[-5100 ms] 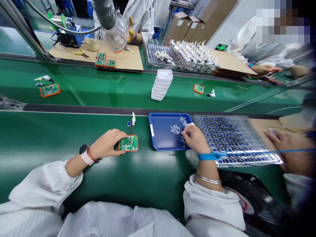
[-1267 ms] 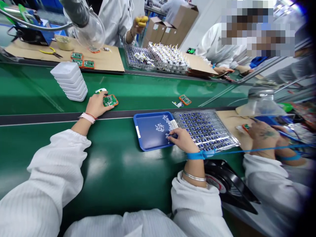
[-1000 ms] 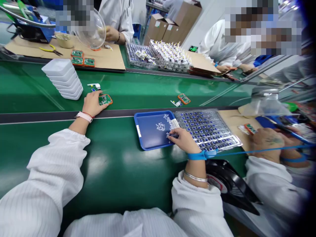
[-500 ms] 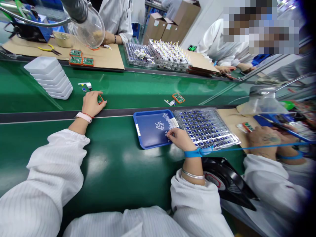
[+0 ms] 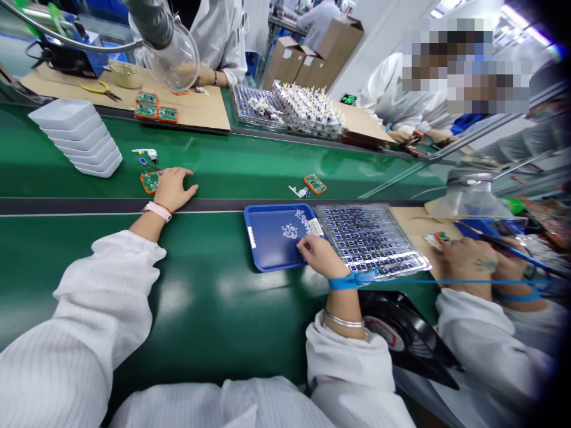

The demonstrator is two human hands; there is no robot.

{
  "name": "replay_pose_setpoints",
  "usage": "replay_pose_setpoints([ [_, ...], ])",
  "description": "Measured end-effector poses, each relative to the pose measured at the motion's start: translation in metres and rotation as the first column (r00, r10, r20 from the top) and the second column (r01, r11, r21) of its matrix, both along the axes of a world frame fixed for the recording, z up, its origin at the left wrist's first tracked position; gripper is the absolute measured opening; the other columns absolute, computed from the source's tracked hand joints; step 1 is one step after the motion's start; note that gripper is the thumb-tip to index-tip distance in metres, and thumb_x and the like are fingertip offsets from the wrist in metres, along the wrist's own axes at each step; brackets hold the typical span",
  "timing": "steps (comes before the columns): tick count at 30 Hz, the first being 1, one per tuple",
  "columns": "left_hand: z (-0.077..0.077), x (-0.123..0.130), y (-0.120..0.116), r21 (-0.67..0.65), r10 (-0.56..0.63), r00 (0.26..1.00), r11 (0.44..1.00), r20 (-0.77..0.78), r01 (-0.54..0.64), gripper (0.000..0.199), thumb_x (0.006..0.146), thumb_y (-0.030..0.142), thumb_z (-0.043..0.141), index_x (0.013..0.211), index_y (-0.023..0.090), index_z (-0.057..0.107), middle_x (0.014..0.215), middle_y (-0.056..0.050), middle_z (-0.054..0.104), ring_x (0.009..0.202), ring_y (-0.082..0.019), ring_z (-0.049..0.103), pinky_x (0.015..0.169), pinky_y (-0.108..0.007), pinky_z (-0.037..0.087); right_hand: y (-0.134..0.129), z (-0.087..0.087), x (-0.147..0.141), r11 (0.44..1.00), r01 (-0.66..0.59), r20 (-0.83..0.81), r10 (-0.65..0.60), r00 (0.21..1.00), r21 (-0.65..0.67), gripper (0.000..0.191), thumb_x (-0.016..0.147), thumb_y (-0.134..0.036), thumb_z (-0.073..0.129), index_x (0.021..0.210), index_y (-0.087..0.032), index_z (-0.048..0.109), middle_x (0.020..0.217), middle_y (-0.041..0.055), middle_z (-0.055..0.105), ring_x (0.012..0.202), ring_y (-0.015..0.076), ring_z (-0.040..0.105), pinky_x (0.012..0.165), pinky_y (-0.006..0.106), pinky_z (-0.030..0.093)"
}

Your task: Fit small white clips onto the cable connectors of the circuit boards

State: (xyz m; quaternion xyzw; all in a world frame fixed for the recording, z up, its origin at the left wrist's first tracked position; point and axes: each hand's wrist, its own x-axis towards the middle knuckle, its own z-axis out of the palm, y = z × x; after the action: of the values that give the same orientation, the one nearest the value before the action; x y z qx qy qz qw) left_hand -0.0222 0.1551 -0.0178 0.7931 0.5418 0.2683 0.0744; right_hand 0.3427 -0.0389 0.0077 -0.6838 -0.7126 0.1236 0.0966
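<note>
While the left hand (image 5: 172, 189), fingers apart and empty, partly hides an orange-edged circuit board (image 5: 148, 182), the right hand (image 5: 320, 257) bunches its fingers over a blue tray (image 5: 270, 254), any grip unclear.

We see a long, glossy green worktop (image 5: 232, 345) across the foreground, with pale patches of light reflected in its surface. A dark grey strip (image 5: 214, 205) divides it from a flat green band (image 5: 223, 160) running roughly parallel beyond. Farther back, 2 low brown cardboard boxes (image 5: 285, 59) stand beside 1 taller brown cardboard box (image 5: 343, 44), near a plain whitish wall (image 5: 388, 30). We notice a small glowing green panel (image 5: 348, 99) low by that wall, and bright white lighting (image 5: 529, 24) at upper right, probably a ceiling strip, though blurred.
</note>
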Motion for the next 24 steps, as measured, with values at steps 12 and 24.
replay_pose_setpoints([
  [12, -0.001, 0.002, 0.000, -0.022, 0.009, 1.000, 1.000, -0.003, -0.009, 0.040, 0.076, 0.040, 0.054, 0.109, 0.017, 0.058, 0.114, -0.012, 0.058, 0.112, -0.032, 0.046, 0.096, -0.046, 0.035, 0.007, -0.009, -0.011, 0.987, -0.070, -0.109, 0.086, 0.990, 0.143, 0.011, 0.081, -0.022, 0.048, 0.076, -0.019, 0.057, 0.079, 0.0081, 0.061, 0.078, 0.0220, 0.056, 0.072, 0.036, 0.045],
  [24, 0.000, 0.000, -0.001, -0.038, 0.005, 1.000, 0.999, -0.008, -0.005, 0.040, 0.076, 0.040, 0.053, 0.108, 0.017, 0.058, 0.115, -0.012, 0.057, 0.113, -0.033, 0.044, 0.096, -0.048, 0.034, -0.001, -0.001, -0.012, 0.980, -0.096, -0.125, 0.118, 0.985, 0.173, 0.018, 0.082, -0.016, 0.046, 0.088, -0.018, 0.063, 0.087, 0.0089, 0.060, 0.088, 0.0230, 0.057, 0.082, 0.038, 0.045],
])
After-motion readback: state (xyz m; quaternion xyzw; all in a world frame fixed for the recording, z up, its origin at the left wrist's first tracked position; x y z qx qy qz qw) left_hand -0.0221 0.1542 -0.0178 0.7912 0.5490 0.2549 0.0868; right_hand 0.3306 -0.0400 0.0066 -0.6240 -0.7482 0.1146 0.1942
